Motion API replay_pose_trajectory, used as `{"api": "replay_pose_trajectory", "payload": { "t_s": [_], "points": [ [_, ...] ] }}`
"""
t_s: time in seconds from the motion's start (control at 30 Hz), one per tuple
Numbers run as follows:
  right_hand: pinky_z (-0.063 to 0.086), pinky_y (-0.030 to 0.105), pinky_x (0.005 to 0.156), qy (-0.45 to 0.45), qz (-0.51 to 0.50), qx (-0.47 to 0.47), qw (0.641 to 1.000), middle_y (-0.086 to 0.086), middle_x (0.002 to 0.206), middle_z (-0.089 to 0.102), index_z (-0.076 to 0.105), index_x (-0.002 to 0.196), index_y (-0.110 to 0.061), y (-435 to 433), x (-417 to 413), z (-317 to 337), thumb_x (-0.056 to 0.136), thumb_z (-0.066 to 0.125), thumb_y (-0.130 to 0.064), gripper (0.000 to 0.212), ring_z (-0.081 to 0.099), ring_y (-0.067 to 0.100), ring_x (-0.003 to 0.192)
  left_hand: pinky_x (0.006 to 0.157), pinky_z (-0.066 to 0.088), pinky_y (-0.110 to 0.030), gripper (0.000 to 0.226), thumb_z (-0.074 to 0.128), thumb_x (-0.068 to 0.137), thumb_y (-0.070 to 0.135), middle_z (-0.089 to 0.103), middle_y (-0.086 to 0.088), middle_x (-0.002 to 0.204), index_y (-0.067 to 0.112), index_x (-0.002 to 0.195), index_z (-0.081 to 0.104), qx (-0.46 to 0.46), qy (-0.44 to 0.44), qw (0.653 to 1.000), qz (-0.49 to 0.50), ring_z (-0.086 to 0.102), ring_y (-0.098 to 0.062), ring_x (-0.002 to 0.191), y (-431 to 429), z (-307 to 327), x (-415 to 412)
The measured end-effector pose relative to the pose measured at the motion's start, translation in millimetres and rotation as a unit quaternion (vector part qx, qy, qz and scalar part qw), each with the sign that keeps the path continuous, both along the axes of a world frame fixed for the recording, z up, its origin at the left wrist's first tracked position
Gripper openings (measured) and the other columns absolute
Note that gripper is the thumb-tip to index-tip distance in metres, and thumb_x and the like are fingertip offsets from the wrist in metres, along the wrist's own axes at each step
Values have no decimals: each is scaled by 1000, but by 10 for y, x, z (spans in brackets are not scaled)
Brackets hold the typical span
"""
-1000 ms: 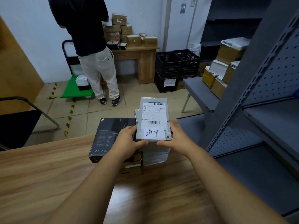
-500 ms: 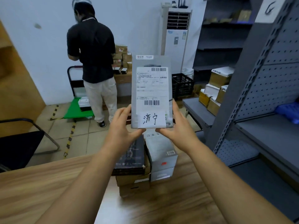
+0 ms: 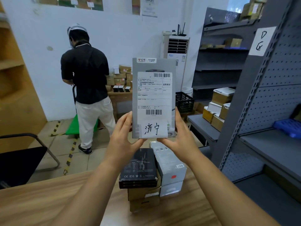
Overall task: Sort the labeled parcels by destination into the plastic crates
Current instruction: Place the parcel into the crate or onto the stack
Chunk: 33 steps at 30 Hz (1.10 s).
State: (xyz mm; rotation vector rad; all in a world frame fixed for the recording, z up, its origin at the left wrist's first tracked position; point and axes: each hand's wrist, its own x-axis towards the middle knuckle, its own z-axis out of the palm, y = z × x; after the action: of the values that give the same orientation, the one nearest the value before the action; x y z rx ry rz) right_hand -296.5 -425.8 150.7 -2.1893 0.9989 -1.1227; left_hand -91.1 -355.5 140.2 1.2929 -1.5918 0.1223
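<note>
I hold a flat grey parcel (image 3: pixel 154 98) upright in front of me, its shipping label and a handwritten white tag facing me. My left hand (image 3: pixel 121 137) grips its lower left edge and my right hand (image 3: pixel 180 136) grips its lower right edge. Below it, on the wooden table (image 3: pixel 48 201), stands a stack of parcels: a black box (image 3: pixel 139 168) on brown cartons and a grey-white box (image 3: pixel 169 163) beside it. A black plastic crate (image 3: pixel 184 101) sits on the floor behind the held parcel.
A person in a black shirt (image 3: pixel 86 75) stands with their back to me by a green cart (image 3: pixel 73 126) and a desk piled with cartons (image 3: pixel 122 77). Grey metal shelving (image 3: pixel 268 95) with boxes (image 3: pixel 218 105) fills the right. A black chair (image 3: pixel 21 159) stands at left.
Both hands have lifted the grey parcel off the stack and raised it upright to eye level. My view has tilted upward.
</note>
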Motion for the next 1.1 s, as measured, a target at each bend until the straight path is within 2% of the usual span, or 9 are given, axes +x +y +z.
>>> {"api": "replay_pose_trajectory", "payload": {
  "t_s": [0.1, 0.23, 0.37, 0.5, 0.6, 0.73, 0.87, 1.03, 1.1],
  "points": [
    [23, -11, 84, -9, 12, -12, 1000, -15, 150, 38, -4, 158, -38, 28, 44, 34, 82, 82, -30, 115, 27, -36, 114, 103, 35, -6, 92, 83, 75, 19, 37, 13, 140, 13, 152, 33, -6, 0, 1000, 11, 38, 13, 122, 67, 15, 25],
    [26, -10, 84, -29, 53, -13, 998, -33, 133, 36, -2, 155, -44, 1, 104, 52, 80, 84, -25, 115, 32, -33, 114, 103, 42, -16, 94, 83, 74, 21, 35, 18, 139, 16, 152, 30, -12, -16, 999, 39, 45, 4, 117, 138, 50, 74],
    [26, -7, 89, -20, 98, -15, 995, -25, 140, 37, -3, 153, -49, -40, 181, 55, 78, 83, -31, 116, 36, -22, 118, 103, 48, -33, 94, 82, 75, 24, 39, 11, 142, 14, 153, 31, 4, -14, 996, 89, 50, -11, 120, 296, 82, 71],
    [24, -10, 87, -39, 172, -8, 984, -25, 137, 40, 6, 155, -45, -46, 363, 36, 77, 84, -28, 112, 35, -30, 114, 100, 40, -9, 93, 83, 74, 19, 39, 7, 142, 15, 152, 31, 33, -16, 987, 158, 41, 12, 117, 605, 144, 98],
    [27, -7, 91, -41, 243, -2, 969, -24, 139, 42, 8, 159, -37, 45, 642, -33, 77, 85, -30, 112, 37, -29, 117, 100, 36, -5, 90, 82, 76, 21, 39, 7, 143, 16, 151, 33, 48, -18, 974, 220, 38, 13, 123, 946, 118, 166],
    [41, 19, 105, -42, 345, 21, 937, -18, 145, 43, 9, 156, -46, 424, 1135, -153, 78, 84, -32, 110, 46, -8, 126, 104, 42, -16, 91, 81, 78, 29, 37, 15, 144, 18, 153, 31, 77, 0, 945, 318, 42, 0, 129, 1614, 43, 312],
    [42, 7, 96, -55, 448, 44, 892, -19, 137, 51, 18, 157, -39, 1065, 1694, -236, 77, 85, -32, 104, 48, -17, 117, 103, 47, -30, 91, 82, 79, 27, 35, 15, 145, 18, 153, 30, 83, 2, 905, 417, 44, -8, 129, 2475, -7, 427],
    [36, -3, 84, -65, 569, 63, 817, -46, 126, 46, 18, 142, -55, 2123, 2297, -233, 79, 83, -22, 97, 46, -24, 114, 103, 47, -33, 92, 80, 78, 36, 32, 15, 148, 21, 154, 29, 98, 41, 836, 539, 40, -5, 132, 3674, -66, 534],
    [37, -2, 85, -53, 606, 75, 790, -48, 125, 48, 19, 143, -56, 2541, 2515, -231, 80, 83, -22, 96, 46, -24, 114, 103, 47, -34, 94, 81, 78, 38, 31, 16, 149, 22, 154, 28, 102, 54, 813, 570, 39, -5, 133, 4126, -104, 562]
  ]
}}
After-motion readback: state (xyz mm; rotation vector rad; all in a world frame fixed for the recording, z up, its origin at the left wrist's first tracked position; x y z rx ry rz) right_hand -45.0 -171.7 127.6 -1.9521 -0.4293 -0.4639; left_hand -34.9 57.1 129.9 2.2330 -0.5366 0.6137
